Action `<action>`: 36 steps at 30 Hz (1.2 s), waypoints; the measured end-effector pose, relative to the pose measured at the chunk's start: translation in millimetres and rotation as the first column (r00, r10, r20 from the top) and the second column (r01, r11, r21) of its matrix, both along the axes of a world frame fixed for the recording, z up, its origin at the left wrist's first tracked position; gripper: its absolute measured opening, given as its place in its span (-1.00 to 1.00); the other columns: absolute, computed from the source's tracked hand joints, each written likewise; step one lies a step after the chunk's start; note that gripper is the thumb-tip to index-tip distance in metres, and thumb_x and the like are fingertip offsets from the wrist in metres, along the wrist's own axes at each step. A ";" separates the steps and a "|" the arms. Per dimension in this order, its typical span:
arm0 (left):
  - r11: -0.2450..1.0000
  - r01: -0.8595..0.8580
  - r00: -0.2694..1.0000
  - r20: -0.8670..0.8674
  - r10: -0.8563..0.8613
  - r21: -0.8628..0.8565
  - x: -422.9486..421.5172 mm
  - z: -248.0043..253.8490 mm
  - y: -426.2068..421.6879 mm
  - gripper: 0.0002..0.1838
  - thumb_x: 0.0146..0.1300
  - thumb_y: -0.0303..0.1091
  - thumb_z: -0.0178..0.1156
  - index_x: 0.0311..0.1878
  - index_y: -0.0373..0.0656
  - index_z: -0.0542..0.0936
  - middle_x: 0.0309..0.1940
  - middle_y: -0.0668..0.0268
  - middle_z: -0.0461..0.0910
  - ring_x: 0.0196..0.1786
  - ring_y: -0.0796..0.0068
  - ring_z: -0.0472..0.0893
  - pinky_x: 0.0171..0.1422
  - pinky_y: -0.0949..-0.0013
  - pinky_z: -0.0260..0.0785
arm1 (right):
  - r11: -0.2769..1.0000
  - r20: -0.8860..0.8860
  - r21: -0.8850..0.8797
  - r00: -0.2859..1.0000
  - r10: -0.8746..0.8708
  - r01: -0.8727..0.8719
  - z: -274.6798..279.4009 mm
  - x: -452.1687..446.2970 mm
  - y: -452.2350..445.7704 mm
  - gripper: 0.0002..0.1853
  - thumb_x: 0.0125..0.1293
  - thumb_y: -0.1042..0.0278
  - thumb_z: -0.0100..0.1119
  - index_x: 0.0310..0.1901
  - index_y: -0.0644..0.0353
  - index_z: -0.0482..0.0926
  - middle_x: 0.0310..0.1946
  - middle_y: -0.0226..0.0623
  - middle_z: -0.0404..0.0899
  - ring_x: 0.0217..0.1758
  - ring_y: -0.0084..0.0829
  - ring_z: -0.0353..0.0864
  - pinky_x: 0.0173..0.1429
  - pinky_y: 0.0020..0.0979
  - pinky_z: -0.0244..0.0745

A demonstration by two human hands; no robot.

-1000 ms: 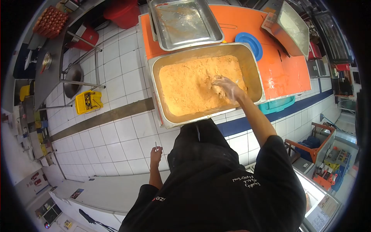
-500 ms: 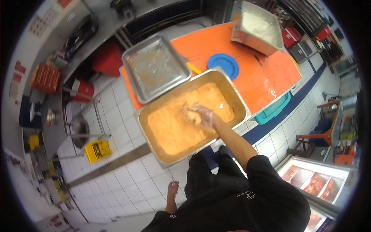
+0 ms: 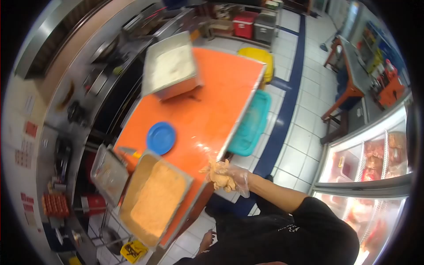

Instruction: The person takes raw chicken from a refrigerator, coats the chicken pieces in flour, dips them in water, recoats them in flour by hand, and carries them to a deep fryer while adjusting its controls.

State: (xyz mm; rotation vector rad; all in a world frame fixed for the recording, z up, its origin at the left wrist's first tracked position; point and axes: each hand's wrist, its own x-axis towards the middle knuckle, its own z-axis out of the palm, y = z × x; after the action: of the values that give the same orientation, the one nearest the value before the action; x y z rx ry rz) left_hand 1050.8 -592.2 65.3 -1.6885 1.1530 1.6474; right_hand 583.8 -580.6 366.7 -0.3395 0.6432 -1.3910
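My right hand (image 3: 236, 179), in a clear plastic glove, is closed around a clump of wet, orange-coated pieces that look like battered meat (image 3: 222, 176). It is lifted just off the near right edge of the orange table (image 3: 207, 101). To its left, a deep metal pan (image 3: 129, 206) contains thick orange batter (image 3: 159, 198). My left hand (image 3: 206, 241) hangs low by my body, away from the table; its fingers are too small and dim to make out clearly.
A metal pan (image 3: 187, 86) of white powder stands at the table's far end. Nearer are a blue plate (image 3: 160, 138), a yellow-handled knife (image 3: 128, 151) and a soiled metal tray (image 3: 108, 176). A teal lidded bin (image 3: 251, 126) stands beside the table. A lit display fridge (image 3: 364, 190) is at right.
My right hand has come up out of the batter pan, carrying the coated clump to the right. The view has turned, so the pan of white powder now appears further left.
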 end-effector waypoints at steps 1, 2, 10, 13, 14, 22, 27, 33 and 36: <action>0.942 0.308 0.930 -0.164 -0.328 -0.136 -25.4 -20.7 1.5 -0.45 0.49 0.09 -0.08 0.05 -0.21 0.66 -0.25 0.23 0.58 -0.41 0.39 0.49 -0.39 0.27 0.33 | 1.000 -0.018 0.002 1.000 -0.024 0.024 -0.7 -42.3 37.8 -0.44 0.52 -0.01 0.15 0.41 0.10 0.40 0.03 -0.33 0.61 -0.20 -0.55 0.68 -0.50 -0.60 0.50; 0.716 0.569 0.710 -0.199 -0.676 -0.404 -51.3 -39.9 3.5 -0.56 0.49 -0.06 -0.02 0.03 -0.23 0.66 -0.23 0.21 0.61 -0.36 0.33 0.57 -0.35 0.19 0.42 | 0.998 0.031 0.037 0.998 -0.052 0.051 -4.1 -74.9 72.5 -0.42 0.50 0.02 0.18 0.42 0.11 0.39 0.02 -0.30 0.61 -0.21 -0.52 0.69 -0.54 -0.59 0.50; 0.820 0.555 0.772 -0.280 -0.570 -0.137 -366.6 1.5 38.5 -0.69 0.48 -0.23 0.05 0.02 -0.24 0.65 -0.19 0.19 0.65 -0.28 0.27 0.66 -0.28 0.10 0.53 | 0.853 0.140 0.120 0.842 -0.522 0.509 -29.1 -280.7 265.5 -0.39 0.44 0.04 0.27 0.40 0.11 0.34 0.02 -0.11 0.58 -0.27 -0.38 0.74 -0.58 -0.54 0.66; 0.771 0.632 0.726 -0.287 -0.624 -0.079 -470.6 11.0 35.6 -0.70 0.47 -0.24 0.05 0.02 -0.23 0.65 -0.19 0.19 0.65 -0.27 0.27 0.66 -0.26 0.10 0.53 | 0.783 0.107 0.083 0.775 -0.623 0.617 -28.8 -364.2 295.4 -0.37 0.40 -0.04 0.32 0.36 0.09 0.35 0.01 -0.11 0.58 -0.24 -0.37 0.77 -0.55 -0.54 0.70; 0.746 0.663 0.703 -0.289 -0.650 -0.065 -503.3 9.1 34.3 -0.70 0.47 -0.24 0.05 0.02 -0.23 0.65 -0.19 0.19 0.65 -0.27 0.27 0.66 -0.25 0.10 0.54 | 0.747 0.129 0.080 0.736 -0.664 0.660 -24.6 -395.5 303.3 -0.39 0.44 0.01 0.27 0.38 0.11 0.34 0.01 -0.14 0.59 -0.24 -0.37 0.75 -0.54 -0.54 0.68; 0.574 0.819 0.538 -0.324 -0.778 -0.017 -808.9 -7.1 -4.4 -0.71 0.45 -0.28 0.06 0.03 -0.23 0.65 -0.17 0.19 0.66 -0.24 0.26 0.67 -0.21 0.09 0.56 | 0.601 0.041 0.036 0.600 -0.799 0.798 -0.1 -672.4 362.9 -0.30 0.49 -0.02 0.20 0.48 0.19 0.24 -0.02 -0.17 0.61 -0.28 -0.46 0.72 -0.56 -0.57 0.63; 0.529 0.840 0.468 -0.335 -0.818 -0.119 -1019.6 15.9 -19.2 -0.72 0.44 -0.30 0.07 0.03 -0.22 0.65 -0.16 0.19 0.67 -0.22 0.26 0.68 -0.17 0.08 0.57 | 0.463 0.031 0.165 0.464 -0.885 0.871 4.7 -806.8 377.7 -0.29 0.50 -0.07 0.17 0.50 0.17 0.22 -0.01 -0.18 0.60 -0.30 -0.49 0.72 -0.57 -0.57 0.63; 0.562 0.800 0.467 -0.370 -0.803 -0.211 -1227.4 35.1 -31.3 -0.73 0.43 -0.32 0.08 0.03 -0.22 0.65 -0.15 0.19 0.67 -0.20 0.26 0.69 -0.14 0.07 0.58 | 0.367 0.093 0.191 0.356 -0.930 0.910 -14.0 -968.6 373.7 -0.41 0.53 -0.04 0.14 0.44 0.04 0.29 0.00 -0.20 0.60 -0.29 -0.42 0.73 -0.55 -0.52 0.60; 0.555 0.810 0.463 -0.373 -0.804 -0.189 -1286.7 25.2 -35.0 -0.74 0.42 -0.33 0.08 0.04 -0.21 0.65 -0.14 0.19 0.68 -0.19 0.26 0.69 -0.12 0.07 0.59 | 0.377 0.055 0.240 0.375 -0.925 0.894 -15.9 -1059.2 362.6 -0.44 0.56 0.02 0.09 0.46 0.04 0.28 0.01 -0.18 0.62 -0.30 -0.41 0.71 -0.50 -0.51 0.63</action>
State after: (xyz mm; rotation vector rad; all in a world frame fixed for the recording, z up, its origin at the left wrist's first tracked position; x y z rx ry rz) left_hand -236.0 -627.2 90.5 -0.5013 1.7720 1.3413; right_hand -475.4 -217.9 350.8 0.4041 0.8393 -2.4054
